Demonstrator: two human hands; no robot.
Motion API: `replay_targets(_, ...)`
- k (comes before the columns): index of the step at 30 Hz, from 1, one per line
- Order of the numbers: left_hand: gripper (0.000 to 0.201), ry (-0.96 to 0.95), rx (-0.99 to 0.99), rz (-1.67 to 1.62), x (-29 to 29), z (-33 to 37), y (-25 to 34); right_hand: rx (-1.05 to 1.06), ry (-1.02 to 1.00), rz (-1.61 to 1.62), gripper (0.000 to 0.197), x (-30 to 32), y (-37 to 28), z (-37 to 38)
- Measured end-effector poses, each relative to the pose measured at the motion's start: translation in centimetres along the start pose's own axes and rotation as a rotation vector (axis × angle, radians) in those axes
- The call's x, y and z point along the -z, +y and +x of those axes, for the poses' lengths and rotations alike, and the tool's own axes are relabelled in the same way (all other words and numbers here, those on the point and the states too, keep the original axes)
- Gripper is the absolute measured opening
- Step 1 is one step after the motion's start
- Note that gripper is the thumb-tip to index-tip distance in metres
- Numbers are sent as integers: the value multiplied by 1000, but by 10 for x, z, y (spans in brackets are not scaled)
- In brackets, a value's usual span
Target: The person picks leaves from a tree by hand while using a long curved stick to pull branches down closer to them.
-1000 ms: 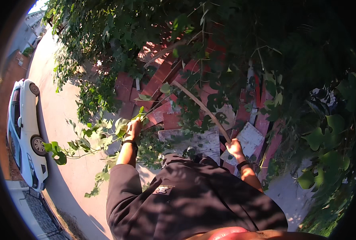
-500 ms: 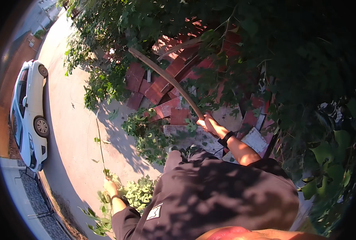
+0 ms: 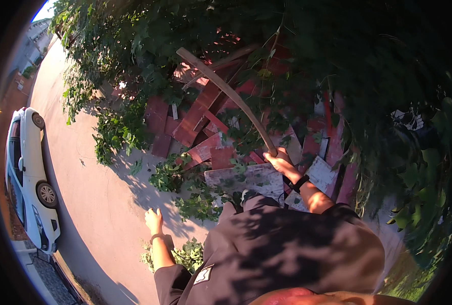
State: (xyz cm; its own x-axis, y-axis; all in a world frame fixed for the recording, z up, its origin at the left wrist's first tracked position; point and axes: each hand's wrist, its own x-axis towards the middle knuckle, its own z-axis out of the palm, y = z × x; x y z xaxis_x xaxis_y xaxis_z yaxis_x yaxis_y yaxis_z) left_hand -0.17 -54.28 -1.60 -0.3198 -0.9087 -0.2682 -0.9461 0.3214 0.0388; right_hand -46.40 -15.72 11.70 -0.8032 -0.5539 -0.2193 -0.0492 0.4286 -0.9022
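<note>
My right hand [image 3: 281, 161] is closed around the lower end of a long, slightly curved wooden stick [image 3: 231, 94]. The stick slants up and leftward over a heap of reddish boards [image 3: 198, 119], its far end close to hanging foliage. To the left, my left hand [image 3: 154, 220] is out over the pavement with nothing visible in it, its fingers loosely bent and apart. Beneath that forearm lie cut leafy stems [image 3: 189, 255]. A pale, worn board [image 3: 246, 180] is just in front of my feet, partly covered by leaves.
Dense leafy vines [image 3: 150, 30] hang over the far side and the right. Low leafy shoots [image 3: 198, 201] spread beside the boards. A white car [image 3: 33, 178] is parked at the left, across the concrete pavement [image 3: 99, 203].
My left hand has let go of a long thin vine and moved forward and to the right. The stick in my right hand has swung slightly rightward. The view has shifted.
</note>
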Motion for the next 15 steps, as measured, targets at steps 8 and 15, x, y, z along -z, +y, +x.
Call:
replay_targets(8, 30, -173, -1019, -411, 98, 56, 398, -250, 366, 325, 33, 70, 38, -78)
replay_targets(15, 53, -7, -1185, -825, 154, 0, 624, -246, 516, 131, 34, 94, 70, -118)
